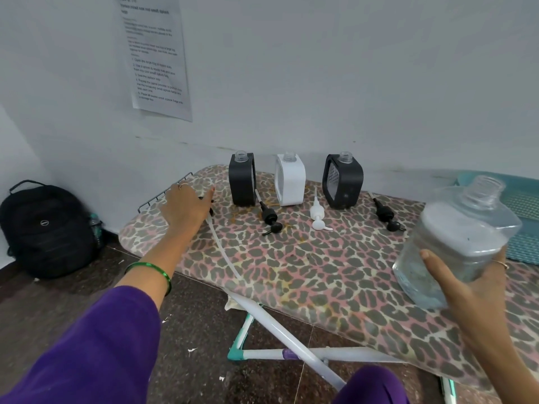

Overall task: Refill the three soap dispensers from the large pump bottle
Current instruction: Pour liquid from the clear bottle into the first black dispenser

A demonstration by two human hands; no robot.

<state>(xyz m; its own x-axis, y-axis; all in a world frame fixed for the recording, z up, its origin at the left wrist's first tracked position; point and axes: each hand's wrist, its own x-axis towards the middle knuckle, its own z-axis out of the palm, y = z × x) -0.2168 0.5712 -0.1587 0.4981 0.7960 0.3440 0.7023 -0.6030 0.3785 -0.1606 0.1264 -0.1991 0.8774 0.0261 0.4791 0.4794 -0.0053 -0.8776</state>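
Three soap dispensers stand uncapped at the back of the ironing board: a black dispenser on the left, a white dispenser in the middle, and another black dispenser on the right. Each one's pump lies in front of it: a black pump, a white pump, a black pump. My right hand grips the large clear bottle, tilted, neck open, above the board's right side. My left hand holds the large bottle's black pump head, laying it on the board; its long white tube trails toward me.
The leopard-print ironing board stands against a white wall, with a wire rack at its left end. A teal basket sits at the far right. A black backpack rests on the floor at the left. The board's legs cross below.
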